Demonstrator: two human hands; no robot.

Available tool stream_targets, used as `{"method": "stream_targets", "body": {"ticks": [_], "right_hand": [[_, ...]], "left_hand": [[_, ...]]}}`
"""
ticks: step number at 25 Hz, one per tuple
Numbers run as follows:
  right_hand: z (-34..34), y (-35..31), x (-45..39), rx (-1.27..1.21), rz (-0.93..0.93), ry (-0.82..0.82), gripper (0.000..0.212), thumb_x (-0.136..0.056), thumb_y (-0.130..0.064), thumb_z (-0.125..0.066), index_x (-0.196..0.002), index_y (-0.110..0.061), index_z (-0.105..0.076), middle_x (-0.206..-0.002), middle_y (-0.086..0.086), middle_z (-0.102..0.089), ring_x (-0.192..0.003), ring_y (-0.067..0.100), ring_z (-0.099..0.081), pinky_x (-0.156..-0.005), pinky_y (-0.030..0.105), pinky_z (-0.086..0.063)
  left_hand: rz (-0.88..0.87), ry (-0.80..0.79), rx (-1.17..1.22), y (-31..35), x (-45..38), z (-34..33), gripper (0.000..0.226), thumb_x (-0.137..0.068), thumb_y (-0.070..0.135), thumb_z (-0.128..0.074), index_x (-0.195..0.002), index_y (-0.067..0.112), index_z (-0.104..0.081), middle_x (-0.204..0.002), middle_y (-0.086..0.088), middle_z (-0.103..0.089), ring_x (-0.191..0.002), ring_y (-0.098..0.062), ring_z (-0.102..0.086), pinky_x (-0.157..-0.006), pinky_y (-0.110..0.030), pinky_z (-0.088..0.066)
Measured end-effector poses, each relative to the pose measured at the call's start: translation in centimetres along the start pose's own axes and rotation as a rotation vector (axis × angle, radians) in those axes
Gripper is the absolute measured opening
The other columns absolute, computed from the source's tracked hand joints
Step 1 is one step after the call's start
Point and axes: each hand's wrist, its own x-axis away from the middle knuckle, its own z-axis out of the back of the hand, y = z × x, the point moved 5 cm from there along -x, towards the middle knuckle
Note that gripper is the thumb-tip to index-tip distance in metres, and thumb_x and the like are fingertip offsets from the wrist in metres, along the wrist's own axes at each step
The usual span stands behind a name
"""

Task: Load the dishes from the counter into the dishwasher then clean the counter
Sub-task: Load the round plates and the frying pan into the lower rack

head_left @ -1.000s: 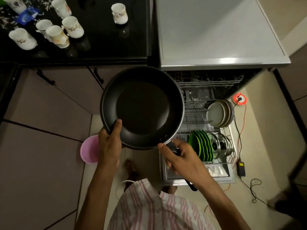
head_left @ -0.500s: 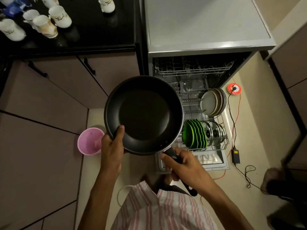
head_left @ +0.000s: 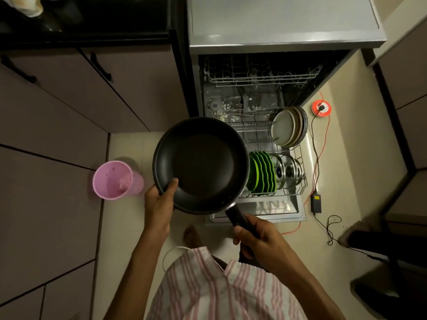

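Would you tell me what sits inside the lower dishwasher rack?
In the lower rack: pale plates, green plates and steel lids. The frying pan covers its left part.

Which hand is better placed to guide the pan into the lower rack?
Right, probably. The right hand grips the frying pan by its handle on the lower rack side; the left hand only steadies the rim.
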Motion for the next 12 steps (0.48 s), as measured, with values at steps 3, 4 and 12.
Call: {"method": "stream_targets", "body": {"ticks": [3,4,12], "right_hand": [[5.7,0.5,-1.6,0.099,-0.009,0.020,0.009,-0.100,-0.020,-0.052,-0.106,-0.018,-0.059,-0.081,0.010,-0.064,-0.058,0.009,-0.054,-0.058,0.027,-0.044],[7.9,0.5,-2.3,0.140,-0.019,0.019,0.011,-0.100,-0.021,-0.052,-0.108,-0.020,-0.058,-0.084,0.012,-0.065,-0.059,0.009,-0.054,-0.059,0.026,-0.045],[23.5,-0.9,-15.5,0.526,0.043,0.061,0.010,-0.100,-0.018,-0.049,-0.103,-0.014,-0.057,-0.079,-0.002,-0.062,-0.059,0.007,-0.059,-0.052,0.027,-0.050]], "left_hand": [[0.019,0.046,-0.027,-0.6,-1.4,-3.8,0.016,-0.094,0.014,-0.060,-0.100,0.027,-0.066,-0.100,0.004,-0.069,-0.099,-0.016,-0.066,-0.089,-0.037,-0.054],[0.031,0.067,-0.028,-0.8,-2.2,-5.3,0.016,-0.095,0.014,-0.059,-0.105,0.023,-0.067,-0.103,0.001,-0.070,-0.101,-0.018,-0.066,-0.089,-0.037,-0.054],[-0.051,-0.096,-0.211,0.0,-16.3,-19.5,0.012,-0.092,0.008,-0.061,-0.101,0.013,-0.068,-0.092,0.000,-0.072,-0.094,-0.020,-0.068,-0.088,-0.034,-0.057]]}}
